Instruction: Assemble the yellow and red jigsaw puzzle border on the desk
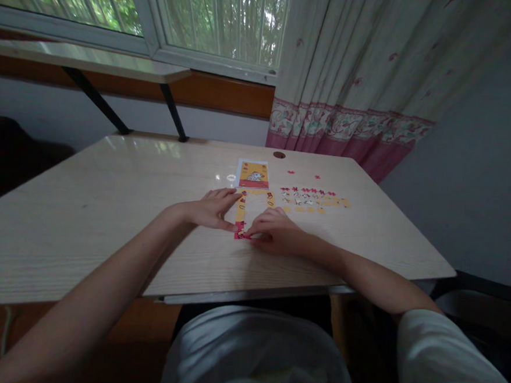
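A partly joined jigsaw puzzle point(240, 214) lies flat on the table, its yellow border running along the left side and top, with red pieces at the lower left corner. My left hand point(214, 208) rests along its left edge, fingers spread, the thumb touching the red corner. At the bottom edge, my right hand point(274, 231) pinches a red puzzle piece point(247, 236) against that corner; the fingers partly hide it. Just above the puzzle lies a picture card point(254, 175) with a white animal on yellow and red.
Loose puzzle pieces point(310, 200) lie in rows to the right, red, white and yellow. Two red pieces point(290, 172) sit farther back. The wooden table point(105, 216) has a cable hole point(279, 155) near its back edge. A raised shelf point(94, 57) stands at back left, a curtain point(333, 74) behind.
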The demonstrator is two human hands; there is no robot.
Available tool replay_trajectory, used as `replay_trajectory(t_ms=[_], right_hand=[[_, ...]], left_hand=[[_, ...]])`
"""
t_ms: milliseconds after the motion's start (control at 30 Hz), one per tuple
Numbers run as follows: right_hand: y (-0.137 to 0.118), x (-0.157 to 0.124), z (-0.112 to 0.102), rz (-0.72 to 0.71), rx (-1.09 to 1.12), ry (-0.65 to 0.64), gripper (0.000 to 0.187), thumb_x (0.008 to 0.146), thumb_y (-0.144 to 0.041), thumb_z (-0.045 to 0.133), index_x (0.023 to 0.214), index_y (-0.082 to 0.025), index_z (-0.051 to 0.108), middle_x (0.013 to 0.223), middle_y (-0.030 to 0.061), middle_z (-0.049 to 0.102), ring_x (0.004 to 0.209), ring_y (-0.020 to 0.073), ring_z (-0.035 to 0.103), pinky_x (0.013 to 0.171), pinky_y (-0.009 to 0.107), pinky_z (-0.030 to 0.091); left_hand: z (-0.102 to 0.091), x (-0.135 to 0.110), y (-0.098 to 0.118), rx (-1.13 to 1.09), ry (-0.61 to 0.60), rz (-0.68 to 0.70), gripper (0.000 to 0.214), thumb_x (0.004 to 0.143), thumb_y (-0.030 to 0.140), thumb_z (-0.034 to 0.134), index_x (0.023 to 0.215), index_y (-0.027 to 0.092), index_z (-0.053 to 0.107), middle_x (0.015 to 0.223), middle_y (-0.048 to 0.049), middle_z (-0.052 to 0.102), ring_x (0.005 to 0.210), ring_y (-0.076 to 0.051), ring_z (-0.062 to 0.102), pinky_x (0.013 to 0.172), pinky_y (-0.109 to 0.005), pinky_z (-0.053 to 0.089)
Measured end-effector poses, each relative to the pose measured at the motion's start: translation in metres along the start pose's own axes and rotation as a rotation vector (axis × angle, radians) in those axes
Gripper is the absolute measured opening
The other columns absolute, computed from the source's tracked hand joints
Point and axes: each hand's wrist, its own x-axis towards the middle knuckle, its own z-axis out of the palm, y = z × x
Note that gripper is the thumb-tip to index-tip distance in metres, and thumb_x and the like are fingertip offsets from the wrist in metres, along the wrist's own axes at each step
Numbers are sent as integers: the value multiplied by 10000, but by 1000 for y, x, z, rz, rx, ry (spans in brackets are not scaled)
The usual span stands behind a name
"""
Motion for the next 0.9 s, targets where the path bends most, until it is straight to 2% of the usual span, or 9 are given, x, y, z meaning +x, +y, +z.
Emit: replay_trajectory(t_ms=[300, 533, 700, 900], right_hand=[[0, 2, -3, -99, -149, -63, 168, 903, -257, 576, 988, -224, 718, 956, 39, 734, 902, 194, 545, 813, 352, 315], [-4, 4, -7, -142, -252, -112, 170, 924, -251, 549, 938, -226, 716, 959, 46, 730, 904, 193, 520, 811, 357, 290], [-2, 4, -6, -146, -255, -118, 169, 917, -249, 558, 968, -228, 718, 965, 44, 732, 913, 198, 518, 804, 356, 290], [1, 3, -6, -118, -150, -102, 176, 907, -267, 581, 1015, -236, 716, 983, 42, 735, 919, 187, 547, 836, 346, 308]], left_hand=[[-1, 0, 1, 24, -16, -1, 1124, 658, 810, 551, 1507, 129, 270, 1561, -240, 240, 1433, -432, 185, 1138, -545, 189], [2, 1, -3, 1, 18, 16, 1098, 640, 794, 585, 1491, 156, 313, 1547, -218, 291, 1417, -439, 218, 1127, -553, 209], [0, 1, 1, 10, -14, -5, 1133, 641, 808, 564, 1500, 123, 288, 1554, -243, 258, 1427, -442, 189, 1135, -554, 187], [0, 1, -1, 13, 13, 13, 1088, 645, 792, 584, 1491, 162, 317, 1540, -218, 306, 1413, -445, 227, 1122, -555, 221]])
